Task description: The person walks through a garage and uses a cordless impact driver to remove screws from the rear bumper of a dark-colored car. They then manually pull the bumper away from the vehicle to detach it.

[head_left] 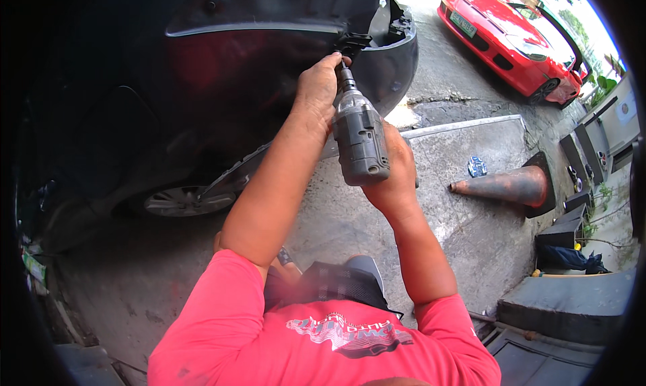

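Note:
A grey and black cordless impact driver (362,140) is gripped in my right hand (396,174), its body pointing away from me. The driver's bit (346,73) reaches up to a black plastic bracket (352,43) at the corner of a dark car (269,70). My left hand (317,87) is closed at that bracket, thumb and fingers pressed together beside the bit's tip. Whatever lies between those fingers is too small and too covered to make out. Right of the bracket, the dark bumper corner (387,76) curves away from the body panel.
A car wheel (185,203) shows under the dark body at left. On the concrete at right lies a worn orange cone (505,186) beside a small blue and white object (477,167). A red sports car (505,33) stands farther back. Dark boxes (565,305) line the right side.

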A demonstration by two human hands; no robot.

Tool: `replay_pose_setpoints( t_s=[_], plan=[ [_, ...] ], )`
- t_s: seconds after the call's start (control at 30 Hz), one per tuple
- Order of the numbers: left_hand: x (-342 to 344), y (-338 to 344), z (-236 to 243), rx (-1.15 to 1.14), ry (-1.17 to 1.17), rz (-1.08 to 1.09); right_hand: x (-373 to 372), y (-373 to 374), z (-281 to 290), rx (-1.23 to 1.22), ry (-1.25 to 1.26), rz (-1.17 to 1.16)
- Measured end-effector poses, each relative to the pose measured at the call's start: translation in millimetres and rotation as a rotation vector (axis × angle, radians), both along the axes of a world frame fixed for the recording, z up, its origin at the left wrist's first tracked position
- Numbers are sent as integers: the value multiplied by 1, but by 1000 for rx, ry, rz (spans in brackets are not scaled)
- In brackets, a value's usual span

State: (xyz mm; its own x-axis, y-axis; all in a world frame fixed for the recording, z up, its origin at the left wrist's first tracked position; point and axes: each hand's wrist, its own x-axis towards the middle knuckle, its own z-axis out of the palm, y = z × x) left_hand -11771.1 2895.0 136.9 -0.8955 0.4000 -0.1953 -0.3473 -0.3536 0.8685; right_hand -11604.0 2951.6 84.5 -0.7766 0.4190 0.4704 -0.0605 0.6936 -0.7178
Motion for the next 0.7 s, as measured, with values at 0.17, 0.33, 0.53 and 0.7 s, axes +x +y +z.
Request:
replay_pose_setpoints(
  t_s=[0.17,0.33,0.53,0.7],
  plan=[
    [-5,1,2,-7,-32,-56,7,0,17,129,-58,-50],
    [2,1,8,-70,-35,-17,11,2,38,148,-139,-28],
    [-1,-1,8,-139,-1,-9,5,6,49,133,-176,16],
    [5,-1,8,-125,20,-9,1,11,46,124,-206,3]
  ],
)
